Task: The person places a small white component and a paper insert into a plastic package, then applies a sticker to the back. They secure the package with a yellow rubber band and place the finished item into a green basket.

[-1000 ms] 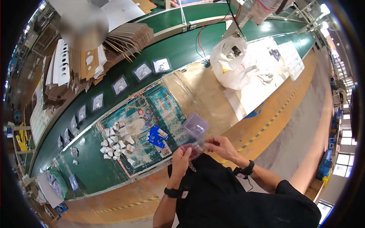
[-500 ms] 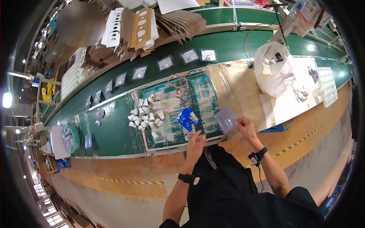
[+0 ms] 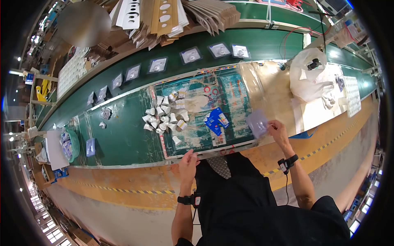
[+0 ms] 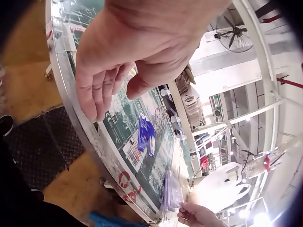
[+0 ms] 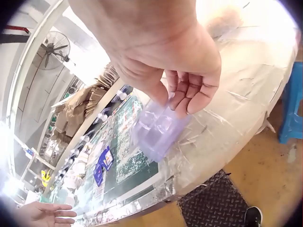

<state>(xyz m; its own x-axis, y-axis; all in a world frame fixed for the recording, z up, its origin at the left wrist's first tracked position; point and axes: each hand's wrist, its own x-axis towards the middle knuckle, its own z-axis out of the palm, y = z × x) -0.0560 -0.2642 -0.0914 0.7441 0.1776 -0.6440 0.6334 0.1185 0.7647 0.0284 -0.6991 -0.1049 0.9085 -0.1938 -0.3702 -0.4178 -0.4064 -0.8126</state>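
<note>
My right hand (image 3: 279,132) pinches the edge of a clear, purple-tinted plastic blister shell (image 3: 257,124) at the near side of the table. Thumb and fingertips meet on that edge in the right wrist view, where the shell (image 5: 161,130) lies partly under the hand (image 5: 189,85). Over the table's front edge, my left hand (image 3: 188,163) holds nothing, its fingers loosely bent. Blue printed cards (image 3: 215,121) lie spread between the two hands. Beyond the left hand is a heap of small white cone-shaped pieces (image 3: 164,117), some with labels.
Several flat clear packs (image 3: 158,64) stand in a row on the green conveyor belt (image 3: 254,39) behind the table. Cardboard sheets (image 3: 164,20) are stacked at the back. A white plastic bag (image 3: 308,82) sits on the right; a green-lined bin (image 3: 73,143) is far left.
The hands, earlier together on a clear plastic piece near my body, have parted. My right hand has moved right to the blister shell, the left one leftward and empty. The head view has turned.
</note>
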